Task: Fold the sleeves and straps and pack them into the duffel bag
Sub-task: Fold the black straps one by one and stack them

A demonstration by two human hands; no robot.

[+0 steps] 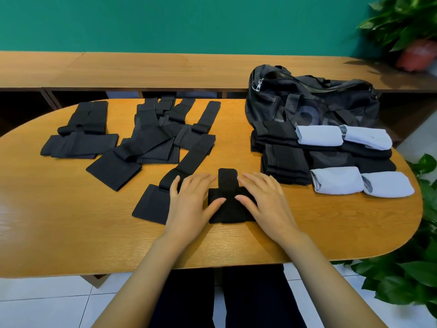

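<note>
Fingers of the left hand (191, 200) and the right hand (262, 197) lie straight and flat, gripping nothing. They press on either side of a small black strap (227, 209) at the near middle of the table (71, 221); I take it they are flattening a fold so it holds its shape. Just left of it, touching the left hand, lies a long unfolded strap (186, 162), probably next in line. Further left sit loose black pieces (151, 138), not yet folded by the look of them. On the right, folded black stacks (285, 166) and pale blue folded sleeves (335, 183) sit in rows hard against the duffel bag (312, 102), handy for loading. The bag slumps at the far right; whether it is unzipped, or holds anything, I cannot tell. The folded goods I can see all lie outside it.
</note>
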